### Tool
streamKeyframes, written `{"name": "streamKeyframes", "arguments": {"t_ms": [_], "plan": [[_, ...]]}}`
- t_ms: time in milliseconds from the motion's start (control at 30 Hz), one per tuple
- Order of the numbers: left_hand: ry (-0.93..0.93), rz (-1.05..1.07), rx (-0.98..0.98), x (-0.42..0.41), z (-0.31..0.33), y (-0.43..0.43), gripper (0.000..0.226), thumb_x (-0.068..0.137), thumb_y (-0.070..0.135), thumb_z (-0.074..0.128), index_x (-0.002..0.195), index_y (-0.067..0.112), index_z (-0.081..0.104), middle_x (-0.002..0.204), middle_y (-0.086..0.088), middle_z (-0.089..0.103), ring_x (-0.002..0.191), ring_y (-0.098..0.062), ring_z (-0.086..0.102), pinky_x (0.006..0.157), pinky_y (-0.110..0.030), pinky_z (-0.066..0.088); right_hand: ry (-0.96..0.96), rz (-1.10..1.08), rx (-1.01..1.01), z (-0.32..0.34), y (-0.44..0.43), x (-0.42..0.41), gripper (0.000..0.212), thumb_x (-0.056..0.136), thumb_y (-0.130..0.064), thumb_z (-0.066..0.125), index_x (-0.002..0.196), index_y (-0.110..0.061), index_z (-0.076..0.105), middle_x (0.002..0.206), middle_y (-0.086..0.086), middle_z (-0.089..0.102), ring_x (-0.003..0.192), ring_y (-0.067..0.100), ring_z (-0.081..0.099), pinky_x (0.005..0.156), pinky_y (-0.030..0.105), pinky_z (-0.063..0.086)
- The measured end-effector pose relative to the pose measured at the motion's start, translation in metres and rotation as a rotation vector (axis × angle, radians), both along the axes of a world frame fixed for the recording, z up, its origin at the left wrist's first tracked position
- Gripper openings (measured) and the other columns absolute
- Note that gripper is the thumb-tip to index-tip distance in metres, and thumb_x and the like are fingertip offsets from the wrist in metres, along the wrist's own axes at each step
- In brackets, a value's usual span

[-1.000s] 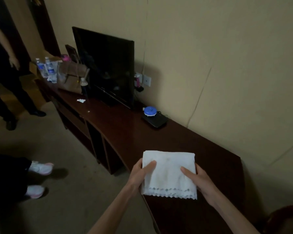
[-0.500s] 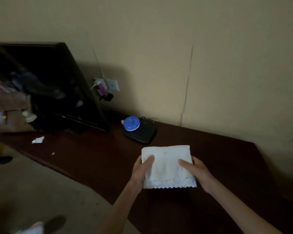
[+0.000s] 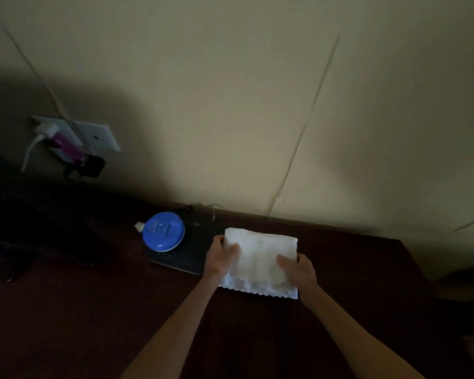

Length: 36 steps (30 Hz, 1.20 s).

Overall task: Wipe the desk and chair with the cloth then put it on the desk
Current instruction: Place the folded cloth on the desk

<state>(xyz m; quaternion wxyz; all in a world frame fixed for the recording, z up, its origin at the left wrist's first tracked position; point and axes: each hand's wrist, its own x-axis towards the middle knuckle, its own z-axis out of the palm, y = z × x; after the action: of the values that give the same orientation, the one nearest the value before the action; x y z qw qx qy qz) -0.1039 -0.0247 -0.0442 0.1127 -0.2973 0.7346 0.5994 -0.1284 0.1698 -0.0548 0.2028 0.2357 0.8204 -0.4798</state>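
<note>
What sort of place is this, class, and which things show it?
Likely a hotel room or bedroom: a dark brown wooden desk against a beige wall, and a white socket plate with plugs in.

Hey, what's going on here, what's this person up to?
A person holds a folded white cloth by its two sides, left hand on one edge and right hand on the other, thumbs on top. It is over the dark desk near the wall, just right of a blue round container. Whether it touches the desk is unclear.
</note>
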Motion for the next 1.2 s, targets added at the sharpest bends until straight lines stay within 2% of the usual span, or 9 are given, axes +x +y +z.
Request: {"name": "streamKeyframes", "arguments": {"t_ms": [167,300,467,600,700,833,933,1067,1200], "plan": [[0.003,-0.141,-0.328,-0.025,-0.023,0.007,0.044,0.1,0.018,0.048,0.142,0.015,0.034,0.129,-0.012,0.056,0.109,-0.026,0.062,0.092,-0.047,0.054,-0.019,-0.008,0.16,-0.031,-0.009,-0.019,0.052,0.085,-0.036,0.067,0.125,-0.005,0.052,0.105,0.007,0.059,0.088,0.021,0.057,0.076,0.036,0.051],[0.052,-0.24,-0.659,-0.022,-0.03,0.022,0.051,0.102,0.02,0.046,0.148,0.016,0.022,0.143,-0.009,0.043,0.115,-0.022,0.06,0.091,-0.04,0.055,0.015,-0.01,0.232,-0.039,-0.015,-0.023,0.052,0.085,-0.039,0.065,0.123,-0.006,0.052,0.106,0.006,0.061,0.085,0.019,0.055,0.074,0.035,0.047],[0.199,-0.417,-1.016,-0.002,-0.035,0.026,0.064,0.095,0.02,0.06,0.15,0.016,0.029,0.158,-0.012,0.028,0.138,-0.027,0.04,0.111,-0.038,0.041,0.014,0.055,0.331,-0.038,-0.017,-0.02,0.057,0.085,-0.042,0.064,0.126,-0.007,0.049,0.124,0.011,0.053,0.111,0.027,0.053,0.088,0.043,0.047],[0.32,-0.677,-1.047,0.006,-0.051,0.021,0.057,0.103,0.024,0.043,0.156,0.019,0.023,0.165,-0.004,0.017,0.152,-0.023,0.016,0.125,-0.039,0.014,0.076,0.09,0.356,-0.035,-0.01,-0.014,0.063,0.083,-0.045,0.067,0.129,-0.009,0.044,0.129,0.011,0.05,0.116,0.027,0.05,0.091,0.043,0.049],[0.37,-0.717,-1.025,0.013,-0.057,0.016,0.05,0.106,0.03,0.039,0.154,0.015,0.033,0.162,-0.008,0.029,0.151,-0.025,0.024,0.123,-0.04,0.014,0.126,0.098,0.351,-0.033,-0.003,-0.007,0.068,0.082,-0.046,0.068,0.134,-0.012,0.04,0.132,0.008,0.049,0.118,0.025,0.05,0.092,0.041,0.049],[0.358,-0.79,-1.02,0.012,-0.062,0.009,0.057,0.106,0.042,0.032,0.156,0.017,0.026,0.164,-0.007,0.022,0.153,-0.024,0.016,0.121,-0.038,0.0,0.156,0.181,0.365,-0.029,0.007,0.002,0.071,0.084,-0.047,0.066,0.14,-0.016,0.035,0.136,0.006,0.045,0.12,0.022,0.049,0.094,0.039,0.049],[0.404,-0.855,-1.05,-0.006,-0.06,0.003,0.065,0.1,0.054,0.035,0.155,0.018,0.03,0.163,-0.007,0.027,0.151,-0.023,0.02,0.12,-0.038,0.002,0.158,0.24,0.356,-0.027,0.01,0.006,0.073,0.086,-0.045,0.065,0.144,-0.021,0.028,0.137,0.005,0.043,0.118,0.02,0.052,0.09,0.034,0.051],[0.35,-0.968,-1.051,-0.017,-0.069,-0.001,0.075,0.097,0.066,0.027,0.158,0.026,0.011,0.168,-0.001,0.005,0.154,-0.02,-0.001,0.12,-0.035,-0.008,0.146,0.232,0.339,-0.029,0.012,0.005,0.07,0.087,-0.044,0.064,0.144,-0.021,0.029,0.136,0.004,0.045,0.113,0.018,0.055,0.085,0.031,0.05],[0.313,-0.953,-1.04,-0.008,-0.072,0.002,0.072,0.1,0.06,0.029,0.159,0.025,0.006,0.168,0.0,-0.002,0.154,-0.02,-0.007,0.12,-0.035,-0.011,0.109,0.231,0.325,-0.032,0.009,0.009,0.06,0.091,-0.04,0.061,0.14,-0.017,0.036,0.134,0.003,0.047,0.111,0.018,0.056,0.088,0.034,0.052]]}}
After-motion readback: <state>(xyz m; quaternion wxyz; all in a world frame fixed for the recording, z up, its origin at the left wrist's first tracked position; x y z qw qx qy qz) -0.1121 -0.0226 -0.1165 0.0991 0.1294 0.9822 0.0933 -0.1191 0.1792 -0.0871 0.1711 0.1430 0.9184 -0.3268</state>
